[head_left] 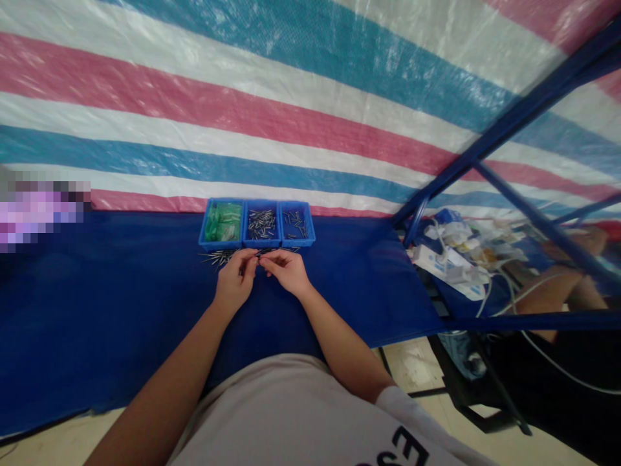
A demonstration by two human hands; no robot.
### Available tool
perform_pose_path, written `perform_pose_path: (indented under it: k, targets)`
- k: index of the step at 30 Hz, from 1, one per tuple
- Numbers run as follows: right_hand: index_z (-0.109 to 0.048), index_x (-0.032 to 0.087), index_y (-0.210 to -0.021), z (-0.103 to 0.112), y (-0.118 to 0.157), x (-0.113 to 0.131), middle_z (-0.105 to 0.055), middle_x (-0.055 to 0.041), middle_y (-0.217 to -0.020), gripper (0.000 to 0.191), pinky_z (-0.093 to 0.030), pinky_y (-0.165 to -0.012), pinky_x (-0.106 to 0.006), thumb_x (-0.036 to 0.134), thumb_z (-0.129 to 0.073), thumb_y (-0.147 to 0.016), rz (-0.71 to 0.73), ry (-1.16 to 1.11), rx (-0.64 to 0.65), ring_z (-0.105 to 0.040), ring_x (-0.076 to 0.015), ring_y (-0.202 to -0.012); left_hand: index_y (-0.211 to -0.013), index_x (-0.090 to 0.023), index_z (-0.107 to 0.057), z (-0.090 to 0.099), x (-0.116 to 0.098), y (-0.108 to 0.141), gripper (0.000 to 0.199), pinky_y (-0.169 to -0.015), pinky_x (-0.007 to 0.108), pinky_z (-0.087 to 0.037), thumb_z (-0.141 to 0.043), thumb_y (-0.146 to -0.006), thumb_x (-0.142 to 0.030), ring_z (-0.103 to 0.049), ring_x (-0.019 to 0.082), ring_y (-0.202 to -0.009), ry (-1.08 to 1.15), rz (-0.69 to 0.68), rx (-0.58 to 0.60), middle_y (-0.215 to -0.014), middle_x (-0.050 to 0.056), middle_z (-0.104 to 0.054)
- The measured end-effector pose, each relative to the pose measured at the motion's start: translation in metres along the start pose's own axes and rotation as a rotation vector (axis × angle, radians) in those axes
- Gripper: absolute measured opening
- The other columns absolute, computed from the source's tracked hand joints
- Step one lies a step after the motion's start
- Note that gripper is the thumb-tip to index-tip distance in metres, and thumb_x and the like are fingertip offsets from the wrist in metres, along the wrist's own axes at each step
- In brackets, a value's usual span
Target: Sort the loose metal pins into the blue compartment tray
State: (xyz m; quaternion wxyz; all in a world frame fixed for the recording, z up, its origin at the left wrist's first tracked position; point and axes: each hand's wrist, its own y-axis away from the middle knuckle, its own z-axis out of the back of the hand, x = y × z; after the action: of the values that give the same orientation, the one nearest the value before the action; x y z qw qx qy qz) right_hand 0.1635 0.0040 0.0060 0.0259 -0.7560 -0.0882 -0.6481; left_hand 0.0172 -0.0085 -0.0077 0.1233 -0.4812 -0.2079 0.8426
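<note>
Both of my hands meet just in front of three joined blue bins on the blue table. My left hand is closed, its fingertips pinched close to those of my right hand, which is pinched as well. Whatever sits between the fingertips is too small to make out. The left bin holds green plastic bags, the middle bin many thin metal pieces, and the right bin fewer of them. A loose pile of thin metal pins lies between the bins and my hands, partly covered by them.
A striped sheet hangs behind the blue table. Blue metal bars rise at the right. Beyond them are a white power strip, cables, small bags and another person's arm.
</note>
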Motion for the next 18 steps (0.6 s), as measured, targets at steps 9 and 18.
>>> perform_pose_path:
  k: [9,18]
  targets:
    - [-0.067,0.008,-0.085,0.0,-0.001,0.0,-0.064,-0.0032,-0.073,0.047,-0.046,-0.049,-0.015,0.046,-0.076,-0.059,-0.021,-0.038,0.01,-0.053,-0.0034,-0.053,-0.113,-0.019,-0.054,0.003,-0.004,0.001,0.028,-0.06,0.022,-0.048,-0.047,-0.09,-0.034,-0.059,0.01,-0.059,0.049,0.088,0.027,-0.073,-0.002,-0.062]
    - [-0.068,0.009,-0.088,0.004,-0.006,-0.01,-0.064,-0.0044,-0.077,0.05,-0.046,-0.052,-0.017,0.05,-0.075,-0.061,0.001,-0.042,0.011,-0.054,-0.0042,-0.055,-0.11,-0.018,-0.053,-0.001,-0.003,0.0,0.03,-0.053,0.02,-0.046,-0.059,-0.082,-0.027,-0.057,0.008,-0.059,0.14,0.009,-0.009,-0.09,0.003,-0.064]
